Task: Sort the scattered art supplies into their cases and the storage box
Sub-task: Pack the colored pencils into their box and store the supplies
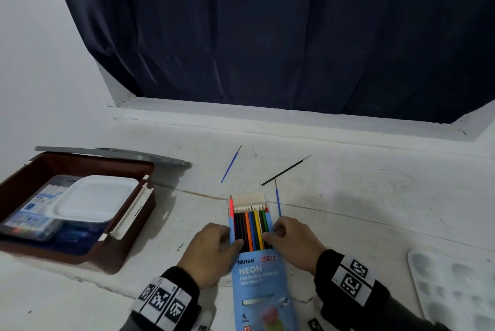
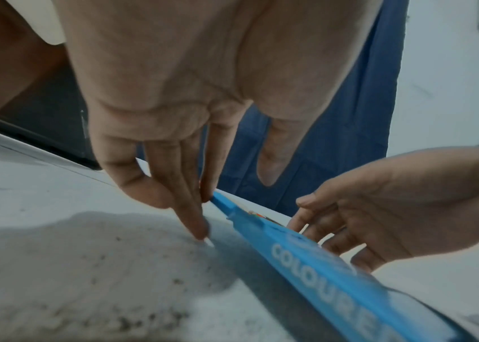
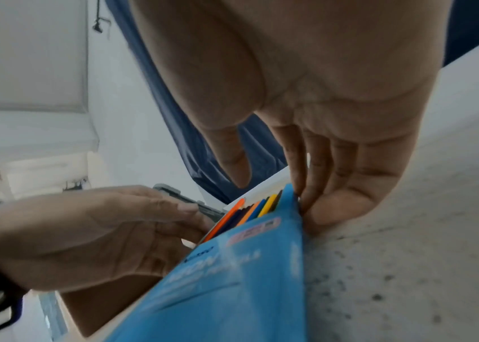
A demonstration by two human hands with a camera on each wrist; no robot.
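Observation:
A blue coloured-pencil box (image 1: pixel 257 277) lies flat in front of me, its top flap open and a row of pencils (image 1: pixel 253 226) showing. One pink pencil (image 1: pixel 231 206) sticks out farther at the left. My left hand (image 1: pixel 227 239) holds the box's left edge, fingertips (image 2: pixel 200 222) down against its side and thumb over the pencils. My right hand (image 1: pixel 274 233) holds the right edge the same way, fingers (image 3: pixel 314 201) pressed to the side of the box (image 3: pixel 232 277). Three loose brushes lie beyond: a blue one (image 1: pixel 231 165), a dark one (image 1: pixel 285 170), and a second blue one (image 1: pixel 278 202).
A brown storage box (image 1: pixel 128 226) stands open at the left, holding a white tray (image 1: pixel 93 198) and a clear marker case (image 1: pixel 29 212); its grey lid (image 1: pixel 115 155) lies behind. A white paint palette (image 1: pixel 455 290) sits at the right edge. A dark curtain (image 1: pixel 267 35) hangs behind the sill.

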